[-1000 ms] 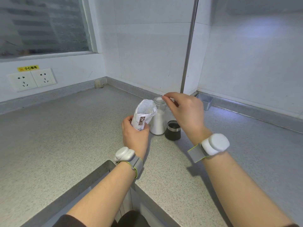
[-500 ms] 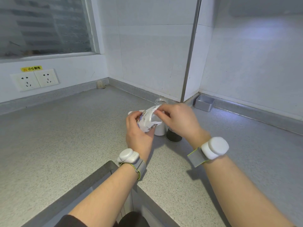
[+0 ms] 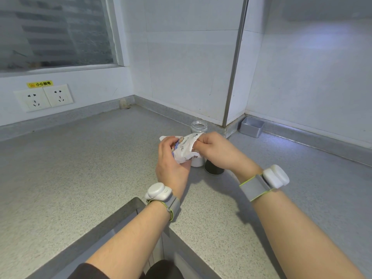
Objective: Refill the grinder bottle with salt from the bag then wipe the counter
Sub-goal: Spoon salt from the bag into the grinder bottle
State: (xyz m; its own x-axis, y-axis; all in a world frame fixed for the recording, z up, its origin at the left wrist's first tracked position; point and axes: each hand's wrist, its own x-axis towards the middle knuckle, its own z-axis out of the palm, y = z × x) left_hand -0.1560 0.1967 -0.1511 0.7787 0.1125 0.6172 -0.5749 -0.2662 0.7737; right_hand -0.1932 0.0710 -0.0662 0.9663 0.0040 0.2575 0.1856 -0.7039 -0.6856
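Both hands hold the salt bag [image 3: 184, 151] above the counter [image 3: 80, 168]: left hand [image 3: 171, 160] wraps its lower body, right hand [image 3: 213, 151] pinches the top edge. Open glass grinder bottle [image 3: 198, 128] stands on the counter right behind the bag, partly hidden, white salt visible at its base, its black cap [image 3: 213, 170] just beside it under the right hand.

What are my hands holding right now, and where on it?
The salt bag: left hand grips its body, right hand pinches its top edge.
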